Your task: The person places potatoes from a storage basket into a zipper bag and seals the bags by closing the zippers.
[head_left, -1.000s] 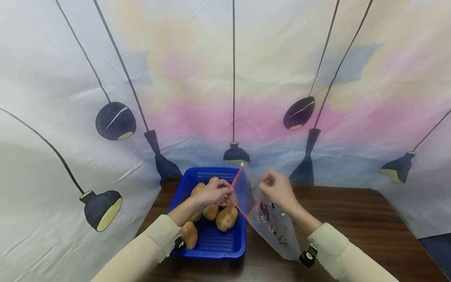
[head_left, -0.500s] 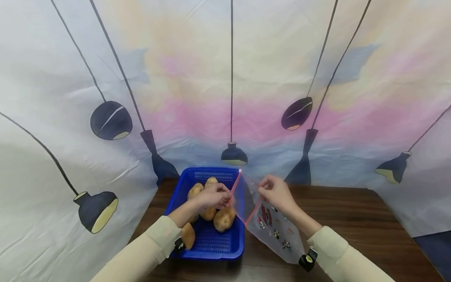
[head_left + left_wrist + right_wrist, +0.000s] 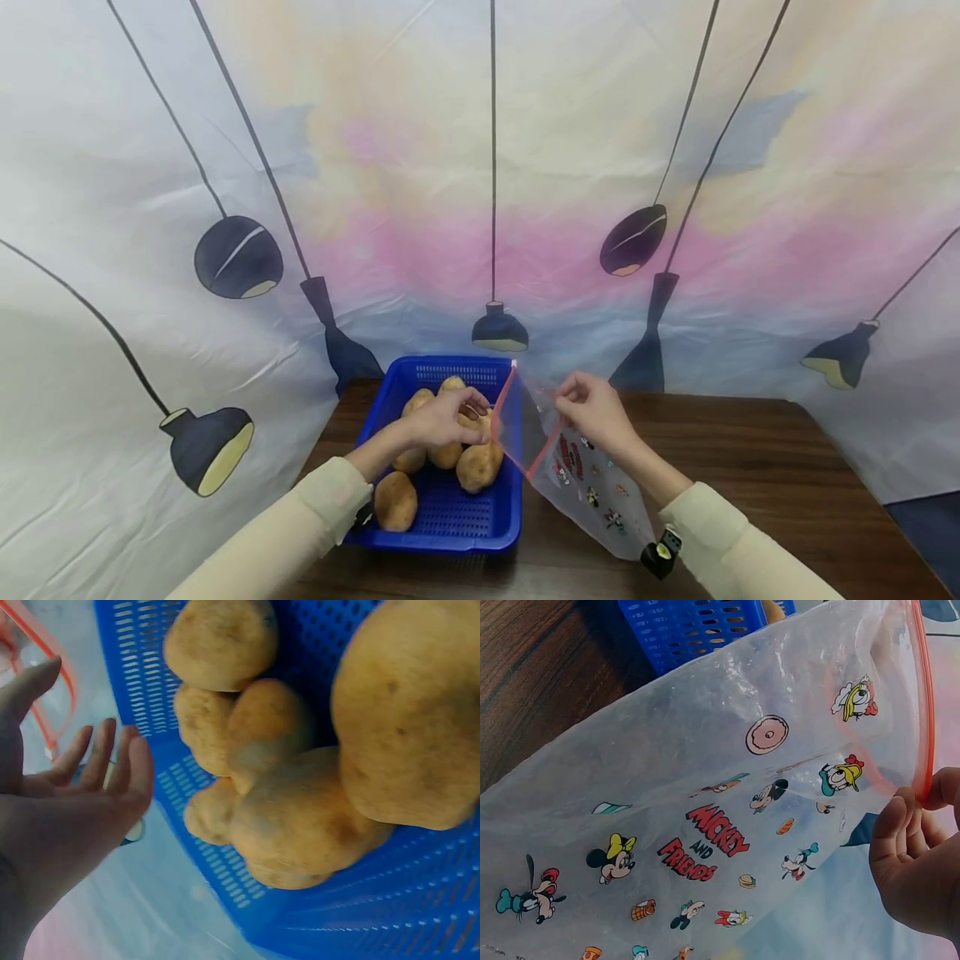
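My right hand pinches the red zip edge of a clear zip bag printed with cartoon figures. The bag's mouth gapes toward the basket, and its body hangs down to the right. Just left of that mouth, above the basket, my left hand holds nothing. Its fingers and thumb stand apart in the left wrist view, with the red zip edge beyond them. Several potatoes lie in the blue plastic basket under and around the left hand; one potato sits near its front left corner.
The basket stands on a dark wooden table, left of the bag. Behind the table hangs a cloth backdrop printed with lamps. A wrist camera on the right arm is close to the bag's lower end.
My left hand has let go of the bag's edge and moved slightly left, its fingers spreading. My right hand still pinches the bag, whose mouth stays apart.
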